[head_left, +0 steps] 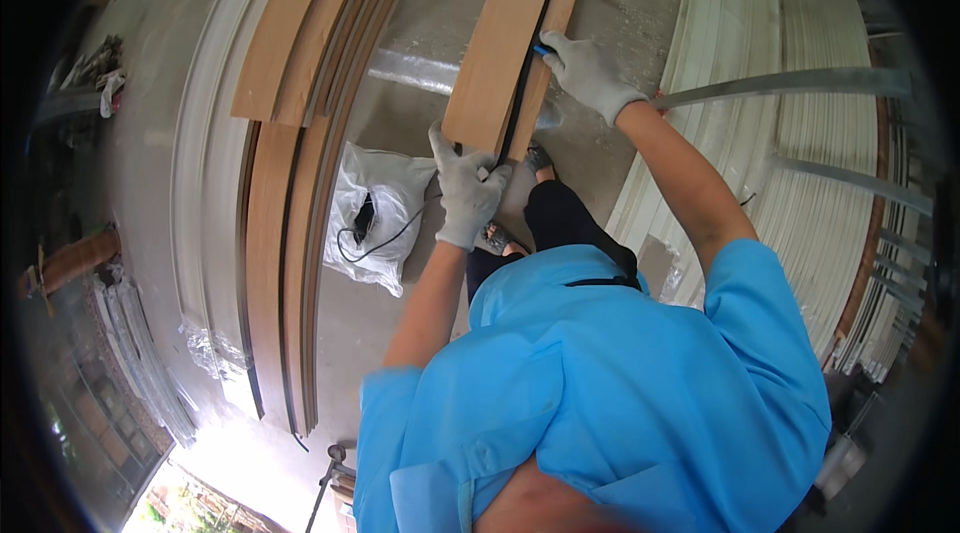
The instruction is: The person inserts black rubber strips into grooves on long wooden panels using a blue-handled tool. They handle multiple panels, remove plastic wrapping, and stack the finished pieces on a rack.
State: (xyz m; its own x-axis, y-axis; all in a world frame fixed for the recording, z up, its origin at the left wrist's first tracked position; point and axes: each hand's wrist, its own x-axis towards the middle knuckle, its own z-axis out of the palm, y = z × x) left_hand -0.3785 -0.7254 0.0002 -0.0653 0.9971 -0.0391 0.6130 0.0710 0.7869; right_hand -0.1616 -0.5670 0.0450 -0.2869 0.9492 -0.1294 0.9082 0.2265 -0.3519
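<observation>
A long wood-grain panel (497, 63) lies ahead of me, running away toward the far edge. A black strip (523, 78) follows its length, with a narrower wood-coloured band on the strip's right. My left hand (466, 191), in a pale grey glove, is closed over the panel's near end beside the strip. My right hand (592, 75), gloved alike, is at the panel's right side farther along. Its thumb and fingers are closed on a small blue object (543, 50) touching or just above the strip; the rest of that object is hidden.
Left of me are stacked wood-grain panels (272, 233) and pale long profiles (205, 193). A white plastic sack (375, 203) with black cord (385, 251) coming out stands near my feet. Pale strips (755, 133) fill the right side, with metal bars (800, 83) jutting over them.
</observation>
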